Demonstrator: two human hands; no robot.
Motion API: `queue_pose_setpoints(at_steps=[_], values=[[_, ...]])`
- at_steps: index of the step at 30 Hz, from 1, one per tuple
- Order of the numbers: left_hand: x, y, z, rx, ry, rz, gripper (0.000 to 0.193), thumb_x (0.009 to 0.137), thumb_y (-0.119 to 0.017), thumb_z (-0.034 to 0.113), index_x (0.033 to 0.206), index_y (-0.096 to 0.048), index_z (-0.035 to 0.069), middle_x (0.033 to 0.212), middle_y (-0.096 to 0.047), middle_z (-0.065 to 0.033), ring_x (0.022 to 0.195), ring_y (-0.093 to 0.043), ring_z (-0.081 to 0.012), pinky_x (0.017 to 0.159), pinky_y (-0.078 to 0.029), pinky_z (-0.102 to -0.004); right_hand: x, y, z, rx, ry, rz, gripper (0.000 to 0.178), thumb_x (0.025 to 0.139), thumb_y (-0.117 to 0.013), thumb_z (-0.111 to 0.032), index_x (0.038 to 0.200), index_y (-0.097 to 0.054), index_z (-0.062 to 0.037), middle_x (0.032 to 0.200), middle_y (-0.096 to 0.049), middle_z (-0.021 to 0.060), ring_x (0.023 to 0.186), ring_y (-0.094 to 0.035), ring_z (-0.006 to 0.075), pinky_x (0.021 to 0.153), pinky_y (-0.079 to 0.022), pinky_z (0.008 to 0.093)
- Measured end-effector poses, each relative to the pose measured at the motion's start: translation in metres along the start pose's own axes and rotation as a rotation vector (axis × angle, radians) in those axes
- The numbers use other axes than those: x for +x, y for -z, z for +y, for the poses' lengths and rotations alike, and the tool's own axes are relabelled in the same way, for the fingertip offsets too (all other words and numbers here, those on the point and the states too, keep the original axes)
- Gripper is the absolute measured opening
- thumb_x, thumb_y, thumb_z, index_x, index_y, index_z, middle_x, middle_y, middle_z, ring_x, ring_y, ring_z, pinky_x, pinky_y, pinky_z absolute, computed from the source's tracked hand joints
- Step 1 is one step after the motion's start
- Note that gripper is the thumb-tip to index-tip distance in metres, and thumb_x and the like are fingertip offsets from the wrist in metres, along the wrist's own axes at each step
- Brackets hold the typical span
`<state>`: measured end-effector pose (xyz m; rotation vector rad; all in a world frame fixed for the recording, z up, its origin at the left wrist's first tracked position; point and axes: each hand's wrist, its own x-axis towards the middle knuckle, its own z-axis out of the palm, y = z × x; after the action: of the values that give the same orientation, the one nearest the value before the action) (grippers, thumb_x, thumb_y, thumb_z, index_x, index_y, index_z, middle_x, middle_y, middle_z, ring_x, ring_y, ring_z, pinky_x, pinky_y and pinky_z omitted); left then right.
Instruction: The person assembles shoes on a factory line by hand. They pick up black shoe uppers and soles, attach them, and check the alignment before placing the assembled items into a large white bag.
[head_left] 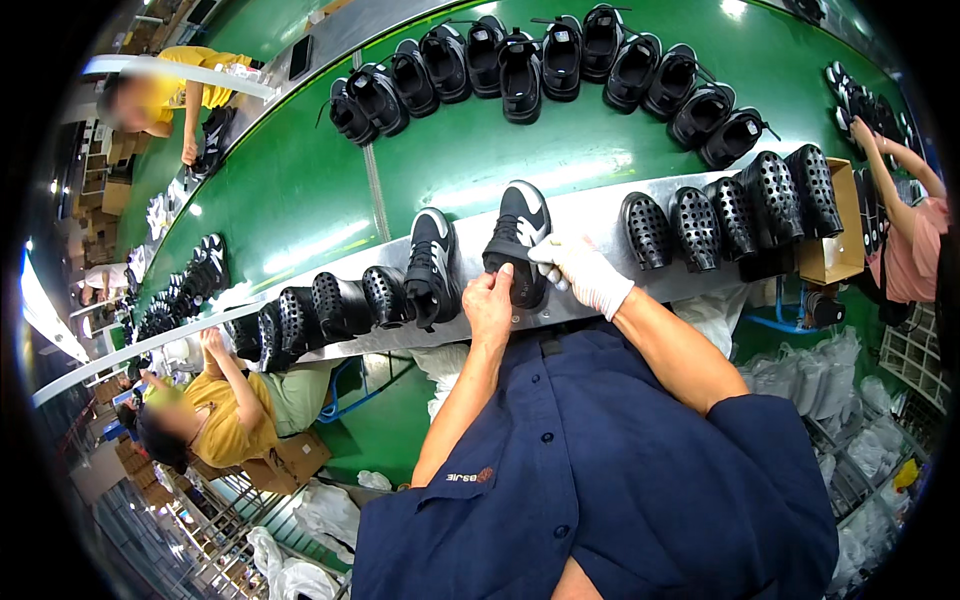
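Note:
Directly in front of me a black and grey sneaker [520, 215] stands on the metal bench edge, toe pointing away. My bare left hand [488, 305] is closed at the left side of its heel opening, thumb and fingers pinching the collar. My right hand [590, 272], in a white glove, has its fingers closed on the right side of the same opening. Part of the collar is hidden behind my fingers. To the left, apart from my hands, a similar sneaker [431, 262] stands with its opening toward me.
Black perforated shoe forms [694, 228] line the bench at right, beside a cardboard box [835, 235]; more forms [340, 302] stand at left. Several sneakers [521, 78] sit in an arc on the green belt [290, 210]. Co-workers are at both sides.

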<state>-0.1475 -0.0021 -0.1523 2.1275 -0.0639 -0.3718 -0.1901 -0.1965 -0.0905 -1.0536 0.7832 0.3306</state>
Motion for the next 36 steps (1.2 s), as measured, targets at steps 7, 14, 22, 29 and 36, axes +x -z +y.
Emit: queue_pose_setpoints(at_steps=[7, 14, 22, 29, 36], values=[[-0.003, 0.002, 0.011, -0.203, 0.14, 0.02, 0.038, 0.093, -0.077, 0.03, 0.078, -0.075, -0.005, 0.067, -0.067, -0.0119, 0.063, -0.06, -0.0173, 0.064, -0.046, -0.0373, 0.01, 0.002, 0.04, 0.064, -0.029, 0.073, 0.011, 0.092, -0.073, -0.022, 0.085, -0.071, -0.0127, 0.07, -0.062, -0.0026, 0.056, -0.054, 0.0083, 0.047, -0.039, 0.0257], [-0.002, -0.003, 0.003, -0.158, 0.111, 0.045, 0.035, 0.094, -0.077, 0.026, 0.078, -0.074, -0.004, 0.067, -0.064, -0.0057, 0.064, -0.055, -0.0142, 0.063, -0.044, -0.0345, 0.005, -0.005, 0.052, 0.057, -0.042, 0.055, 0.012, 0.094, -0.072, -0.023, 0.094, -0.07, -0.011, 0.075, -0.063, -0.0026, 0.059, -0.054, 0.0085, 0.05, -0.04, 0.0268], [-0.006, -0.009, 0.013, -0.217, 0.129, 0.057, 0.035, 0.093, -0.077, 0.025, 0.077, -0.074, -0.006, 0.06, -0.062, -0.0137, 0.055, -0.053, -0.0214, 0.06, -0.045, -0.0381, 0.009, -0.012, 0.059, -0.068, -0.034, 0.079, 0.018, 0.095, -0.072, -0.026, 0.098, -0.072, -0.0075, 0.076, -0.065, 0.0007, 0.06, -0.056, 0.011, 0.053, -0.045, 0.0303], [-0.037, 0.05, 0.056, 0.314, -0.541, -0.08, 0.009, 0.089, -0.074, 0.008, 0.096, -0.075, 0.002, 0.093, -0.073, -0.0145, 0.092, -0.064, -0.0334, 0.084, -0.051, -0.043, 0.001, 0.014, 0.063, -0.765, 0.245, 0.421, 0.038, 0.088, -0.078, -0.033, 0.104, -0.07, 0.0011, 0.09, -0.074, 0.018, 0.083, -0.072, 0.0334, 0.079, -0.057, 0.0424], [-0.046, 0.124, 0.027, 0.985, -0.494, 0.025, 0.043, 0.08, -0.068, -0.005, 0.119, -0.066, 0.01, 0.105, -0.064, -0.0153, 0.107, -0.059, -0.038, 0.086, -0.053, -0.0465, -0.003, -0.023, 0.04, -1.017, 0.495, 0.327, 0.041, 0.089, -0.07, -0.027, 0.12, -0.061, -0.0012, 0.12, -0.065, 0.0255, 0.109, -0.066, 0.0432, 0.095, -0.053, 0.0495]])
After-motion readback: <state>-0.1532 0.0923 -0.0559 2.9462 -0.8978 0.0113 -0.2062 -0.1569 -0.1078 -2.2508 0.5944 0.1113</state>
